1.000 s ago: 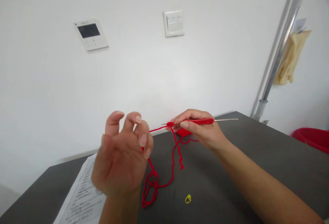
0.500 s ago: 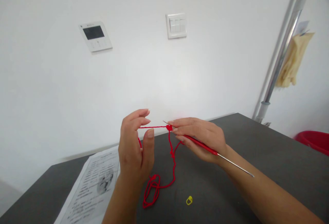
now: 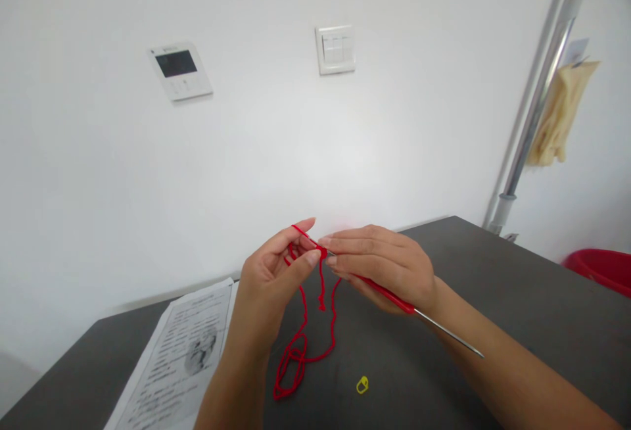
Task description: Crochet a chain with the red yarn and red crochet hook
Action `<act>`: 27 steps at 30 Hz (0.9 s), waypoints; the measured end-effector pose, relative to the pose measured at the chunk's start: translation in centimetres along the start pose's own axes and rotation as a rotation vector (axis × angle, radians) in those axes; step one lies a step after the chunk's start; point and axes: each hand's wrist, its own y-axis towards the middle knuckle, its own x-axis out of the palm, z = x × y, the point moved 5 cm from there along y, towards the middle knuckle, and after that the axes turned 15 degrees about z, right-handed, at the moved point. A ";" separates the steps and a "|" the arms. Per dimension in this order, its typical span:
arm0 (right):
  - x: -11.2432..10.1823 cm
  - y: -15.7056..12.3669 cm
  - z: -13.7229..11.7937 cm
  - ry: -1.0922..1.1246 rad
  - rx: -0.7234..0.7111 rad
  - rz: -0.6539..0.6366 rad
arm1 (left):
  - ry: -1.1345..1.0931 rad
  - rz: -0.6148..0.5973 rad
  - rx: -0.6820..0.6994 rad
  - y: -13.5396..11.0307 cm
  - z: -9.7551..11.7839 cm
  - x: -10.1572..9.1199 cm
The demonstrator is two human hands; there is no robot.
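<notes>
My right hand (image 3: 382, 265) is closed round the red grip of a crochet hook (image 3: 448, 333), whose bare metal end sticks out down to the right. At the hook's tip sits a small red crocheted piece (image 3: 322, 252). My left hand (image 3: 276, 265) pinches at this piece with the thumb, and red yarn (image 3: 302, 233) runs over its raised index finger. A short knotted tail hangs below the piece. The rest of the yarn drops in a loose strand to a tangled loop (image 3: 290, 371) on the dark table (image 3: 414, 377).
A printed sheet (image 3: 177, 351) lies left of my left forearm. One yellow stitch marker (image 3: 362, 385) is on the table near me. Behind the table, the white wall carries an intercom panel (image 3: 181, 71) and a switch (image 3: 335, 50). A metal pole (image 3: 537, 108) and red basin (image 3: 599, 269) stand right.
My left hand has turned and come right to the crocheted piece, its thumb now against it. The yarn now passes over the index finger, and the strand between the hands is shorter.
</notes>
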 end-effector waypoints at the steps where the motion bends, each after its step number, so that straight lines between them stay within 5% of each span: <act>1: 0.0 0.0 0.0 -0.002 -0.002 -0.005 | -0.022 0.004 -0.013 0.0 0.1 0.0; 13: 0.2 -0.1 0.0 0.066 0.068 0.063 | -0.016 0.065 0.019 -0.3 1.0 0.2; 27: 0.2 -0.4 0.9 0.312 0.403 0.059 | 0.020 0.078 0.058 -0.4 1.7 -0.8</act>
